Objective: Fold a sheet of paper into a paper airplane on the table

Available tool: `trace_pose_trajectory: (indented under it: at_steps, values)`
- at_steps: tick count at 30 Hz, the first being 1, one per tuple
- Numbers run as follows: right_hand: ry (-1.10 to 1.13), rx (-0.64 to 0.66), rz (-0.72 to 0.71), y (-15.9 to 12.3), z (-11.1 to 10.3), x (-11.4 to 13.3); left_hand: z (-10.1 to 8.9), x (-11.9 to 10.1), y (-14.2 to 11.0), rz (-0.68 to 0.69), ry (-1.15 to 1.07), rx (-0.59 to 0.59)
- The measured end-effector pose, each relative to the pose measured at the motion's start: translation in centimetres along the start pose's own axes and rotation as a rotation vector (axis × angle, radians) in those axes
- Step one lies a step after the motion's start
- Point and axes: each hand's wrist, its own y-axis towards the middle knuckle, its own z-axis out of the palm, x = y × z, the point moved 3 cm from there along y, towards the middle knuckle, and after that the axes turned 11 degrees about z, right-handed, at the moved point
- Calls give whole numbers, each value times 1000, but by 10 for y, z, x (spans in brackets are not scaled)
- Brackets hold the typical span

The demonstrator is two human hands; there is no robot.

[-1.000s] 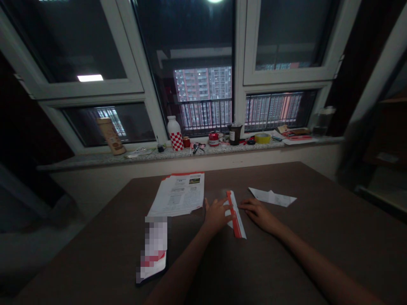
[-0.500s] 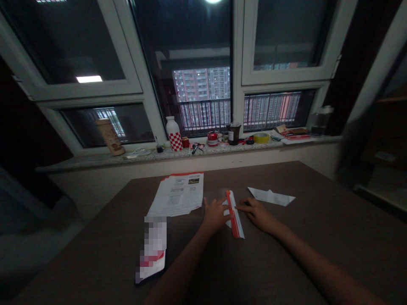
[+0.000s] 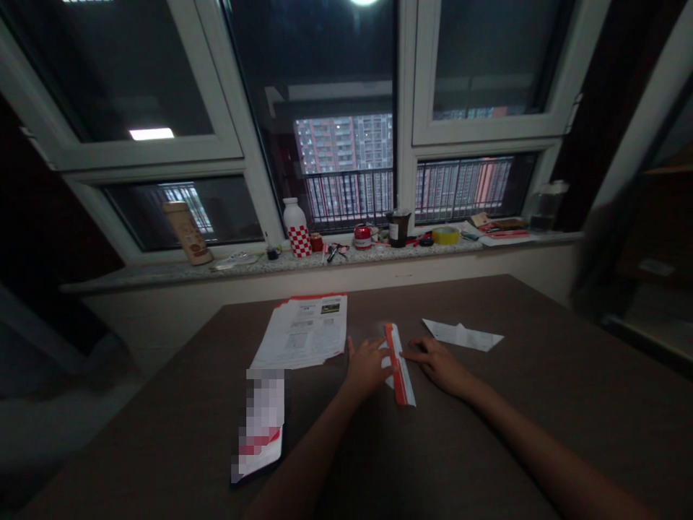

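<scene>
In the head view, the folded paper strip lies slantwise near the middle of the brown table, its orange side to the left, its white side to the right. The left hand reaches over its left edge, fingers spread, fingertips on the orange band; a white flap shows beneath them. The right hand is on the other side, index finger stretched out to the strip's right edge, the other fingers loosely bent and pinching nothing that shows.

Just beyond the right hand lies a second folded paper, which narrows the room on that side. Left of the left hand, the sheet stack comes close to the outermost finger — a slim gap of tabletop between. A pixelated flat item lies beside the left forearm. The widest stretch of tabletop runs right of the right forearm, out to the slanting right edge; the far edge stops short of the windowsill, where a checked bottle and yellow tape stand.
</scene>
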Motion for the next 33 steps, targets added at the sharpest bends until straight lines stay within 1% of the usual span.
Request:
trace_pose_trajectory:
  at_steps: [3,7,12,16,24,33]
  values:
    - [-4,0,2,0,0,1,0,-1,-2,13,2,-32]
    - [14,5,3,-1,0,1,-1,-3,-3,12,15,-9]
    - [155,-45,18,2,-1,-4,-5,-7,-3,-24,-2,-40]
    - [241,-68,21,3,1,-9,-4,-6,-2,-25,-39,-38]
    - [252,-68,26,0,1,-8,6,3,1,-20,-47,-37]
    - [202,-44,6,0,3,-9,7,3,-1,-41,-50,-43]
